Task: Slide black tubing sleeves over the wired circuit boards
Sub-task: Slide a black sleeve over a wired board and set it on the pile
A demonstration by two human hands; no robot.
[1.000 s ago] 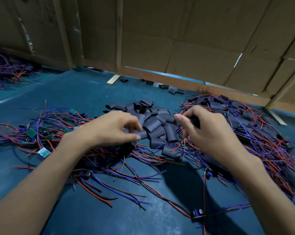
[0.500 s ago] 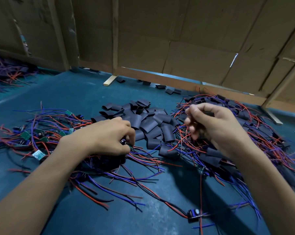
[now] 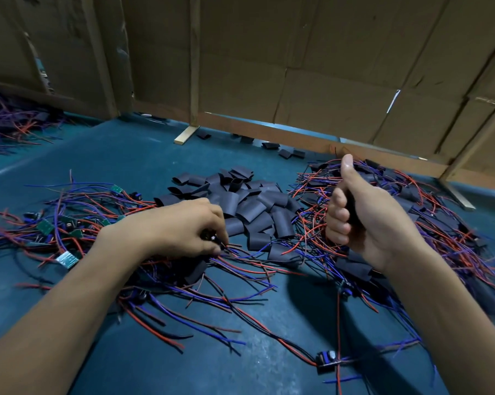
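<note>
A heap of flat black tubing sleeves (image 3: pixel 240 206) lies in the middle of the blue table. My left hand (image 3: pixel 183 226) reaches into the tangle of red and blue wires at left and pinches a small dark wired circuit board (image 3: pixel 212 238) at its fingertips. My right hand (image 3: pixel 363 215) is raised beside the heap with its fingers curled round a black sleeve (image 3: pixel 351 206) and its thumb pointing up. Bare green circuit boards (image 3: pixel 45 227) lie among the wires at far left.
A pile of sleeved boards with wires (image 3: pixel 445 212) lies at right behind my right hand. One loose wired board (image 3: pixel 327 362) sits near the front edge. Cardboard walls (image 3: pixel 297 67) and wooden slats close the back. More wires (image 3: pixel 9 124) are heaped far left.
My right hand has lifted from the sleeve heap with a black sleeve, turned palm inward and raised its thumb. My left hand has moved down into the wires and pinched a board.
</note>
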